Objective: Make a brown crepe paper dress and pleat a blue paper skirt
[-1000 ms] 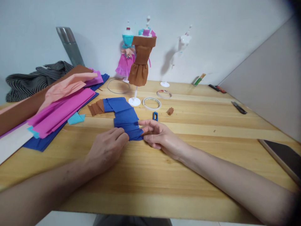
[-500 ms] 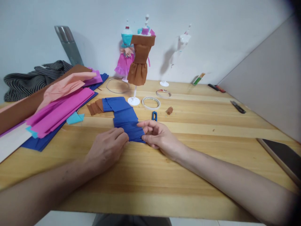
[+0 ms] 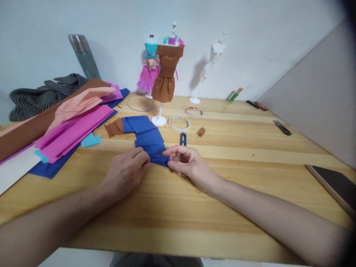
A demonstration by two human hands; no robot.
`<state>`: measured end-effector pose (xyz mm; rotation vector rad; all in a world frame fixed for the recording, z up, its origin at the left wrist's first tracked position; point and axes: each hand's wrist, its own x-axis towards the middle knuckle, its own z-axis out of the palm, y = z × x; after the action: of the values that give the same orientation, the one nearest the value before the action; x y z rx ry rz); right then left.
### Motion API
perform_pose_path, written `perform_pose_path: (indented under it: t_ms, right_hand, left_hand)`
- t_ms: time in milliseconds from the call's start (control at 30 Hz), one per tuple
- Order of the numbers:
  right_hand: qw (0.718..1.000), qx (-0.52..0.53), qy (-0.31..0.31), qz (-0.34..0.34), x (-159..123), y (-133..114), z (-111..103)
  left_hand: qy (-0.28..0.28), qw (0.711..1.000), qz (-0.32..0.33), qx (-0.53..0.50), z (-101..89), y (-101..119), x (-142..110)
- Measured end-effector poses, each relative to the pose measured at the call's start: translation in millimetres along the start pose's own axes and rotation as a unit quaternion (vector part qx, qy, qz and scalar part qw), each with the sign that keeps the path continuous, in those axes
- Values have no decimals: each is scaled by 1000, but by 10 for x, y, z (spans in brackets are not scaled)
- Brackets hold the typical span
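A strip of blue crepe paper (image 3: 148,137) lies on the table in front of me, creased and slightly gathered along its near edge. My left hand (image 3: 126,168) is closed at the near left corner of the paper, its fingertips partly hidden under the knuckles. At the opposite near corner, my right hand (image 3: 190,163) pinches the paper between thumb and fingers. Pleated brown crepe paper (image 3: 114,127) touches the far left end of the blue strip. Just beyond my right hand rests a small blue cutter (image 3: 183,139).
A dress form in brown paper (image 3: 167,72) stands behind the strip, near rolls of tape (image 3: 179,122). Folded crepe sheets (image 3: 75,128) and a bottle (image 3: 85,55) are at left. A phone (image 3: 333,187) and black-handled scissors (image 3: 283,128) lie at right.
The view has shifted slightly. My left hand has moved a little away from me, and the near edge of the blue paper is drawn in slightly. My right hand keeps its pinch.
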<state>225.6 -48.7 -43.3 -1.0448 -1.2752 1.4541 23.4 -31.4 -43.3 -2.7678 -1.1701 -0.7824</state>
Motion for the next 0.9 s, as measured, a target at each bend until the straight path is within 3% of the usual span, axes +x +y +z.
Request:
perform_pose_path:
  t_ms: [267, 567, 900]
  right_hand:
    - [988, -150, -14, -38, -18, 0, 7]
    - [997, -70, 15, -2, -21, -21, 22]
    - [995, -96, 31, -25, 6, 71, 28]
  left_hand:
    - [13, 1000, 24, 7, -7, 23, -2]
    - [17, 997, 64, 39, -30, 69, -1]
    - [16, 998, 56, 37, -37, 64, -5]
